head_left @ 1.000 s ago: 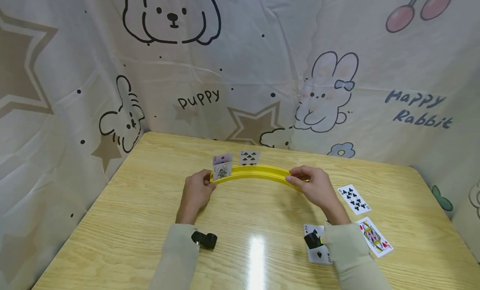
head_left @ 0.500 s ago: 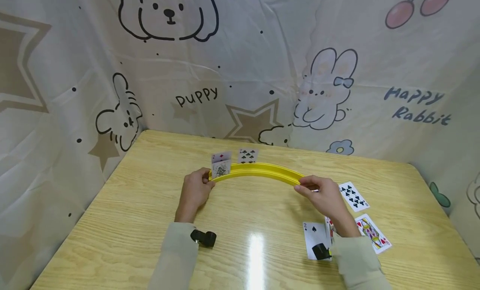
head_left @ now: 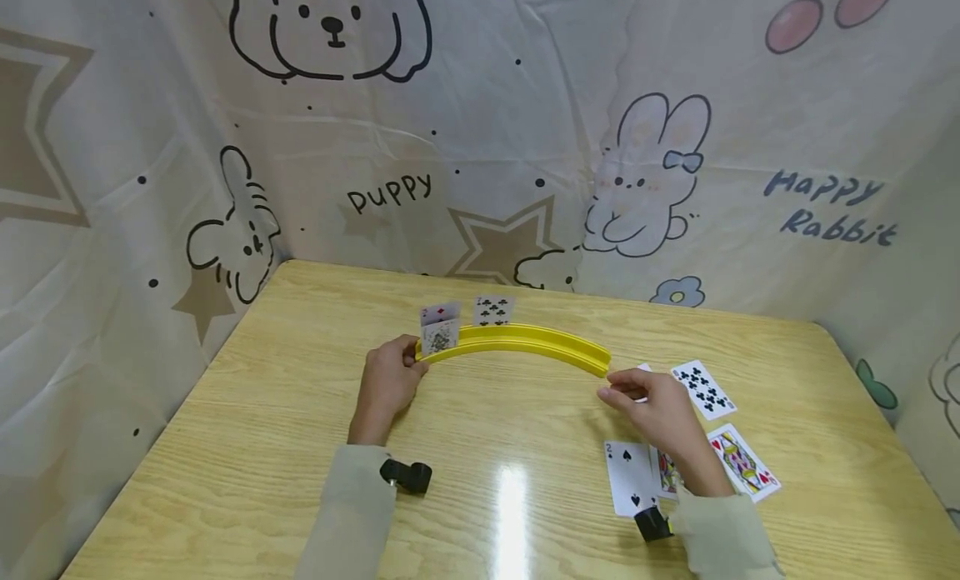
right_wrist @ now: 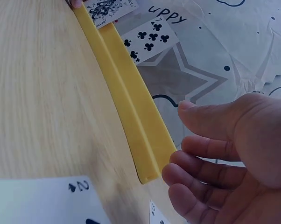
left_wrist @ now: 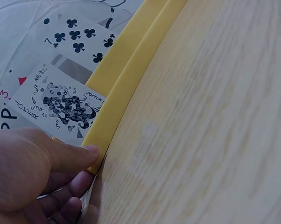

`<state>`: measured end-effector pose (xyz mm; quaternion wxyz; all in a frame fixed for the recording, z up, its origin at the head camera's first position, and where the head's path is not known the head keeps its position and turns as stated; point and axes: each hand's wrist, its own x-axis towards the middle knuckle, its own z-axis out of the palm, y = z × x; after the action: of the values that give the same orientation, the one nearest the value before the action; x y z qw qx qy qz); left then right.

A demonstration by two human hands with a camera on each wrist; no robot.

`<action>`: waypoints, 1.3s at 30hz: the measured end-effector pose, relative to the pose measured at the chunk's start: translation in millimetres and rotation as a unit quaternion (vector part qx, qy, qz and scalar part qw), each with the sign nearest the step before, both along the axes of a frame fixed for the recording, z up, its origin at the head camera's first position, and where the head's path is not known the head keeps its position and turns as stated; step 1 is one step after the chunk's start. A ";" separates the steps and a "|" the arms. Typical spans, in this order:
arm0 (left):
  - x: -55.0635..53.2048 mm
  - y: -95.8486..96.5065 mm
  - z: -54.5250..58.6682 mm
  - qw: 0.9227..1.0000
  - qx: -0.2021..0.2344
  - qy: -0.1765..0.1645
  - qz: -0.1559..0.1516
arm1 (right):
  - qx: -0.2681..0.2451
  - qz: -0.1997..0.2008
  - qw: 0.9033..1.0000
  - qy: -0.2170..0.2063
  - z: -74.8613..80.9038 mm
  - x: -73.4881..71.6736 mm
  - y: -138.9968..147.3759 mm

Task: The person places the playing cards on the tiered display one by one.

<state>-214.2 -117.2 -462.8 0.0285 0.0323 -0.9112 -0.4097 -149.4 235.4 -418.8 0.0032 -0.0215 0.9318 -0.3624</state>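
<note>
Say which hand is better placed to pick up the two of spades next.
Probably the right hand: it holds nothing and is nearer the two of spades, while the left hand grips one end of the yellow card holder.

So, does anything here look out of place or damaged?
Nothing looks damaged or spilled. Only mildly untidy: the two of spades and a clubs card lie loose at different angles near the right hand, while the joker and seven of clubs stand in the yellow rack.
</note>
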 end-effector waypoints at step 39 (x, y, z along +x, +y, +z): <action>-0.1 -0.6 -1.3 1.000 0.000 -0.013 -0.006 | 0.071 -0.029 0.996 -0.052 -11.3 44.0 27.0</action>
<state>-214.3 -117.9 -464.0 0.0142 0.0320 -0.9115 -0.4098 -105.4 262.4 -430.1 0.0424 0.0242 0.9540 -0.2957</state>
